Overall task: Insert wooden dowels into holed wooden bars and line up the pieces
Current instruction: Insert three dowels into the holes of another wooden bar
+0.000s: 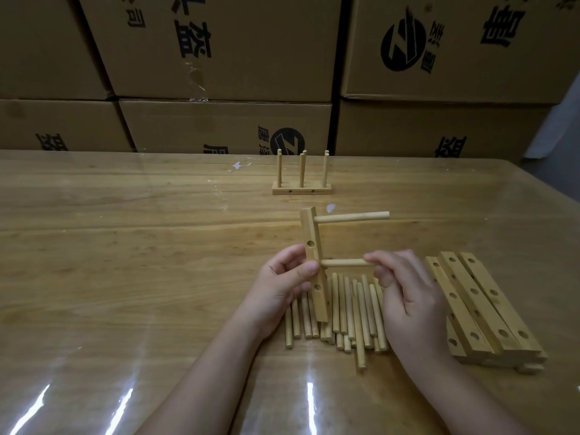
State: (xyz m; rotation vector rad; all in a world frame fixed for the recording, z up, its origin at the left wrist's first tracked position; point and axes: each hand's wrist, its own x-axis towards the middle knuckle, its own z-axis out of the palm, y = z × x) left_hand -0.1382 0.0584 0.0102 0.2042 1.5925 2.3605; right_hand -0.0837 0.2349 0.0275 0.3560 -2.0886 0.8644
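Two hands work above a table [125,246]. Left hand [282,281] grips an upright holed bar [312,246], thumb and fingers curled round its middle. Far behind stands a finished bar [301,186] with upright dowels. A top dowel [351,216] juts rightward from the held bar. Right hand [411,296] pinches a second dowel [342,262], its left end meeting the bar at mid-height. Loose dowels [345,309] lie beneath; spare bars [480,302] are stacked at right.

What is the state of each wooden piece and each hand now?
held bar: near upright, gripped by left hand.
upper dowel: seated in that bar, pointing right.
lower dowel: pinched by right hand, end at the bar.
finished piece: flat, dowels standing upright.
loose dowels: lying in a pile.
spare bars: stacked, holes empty.
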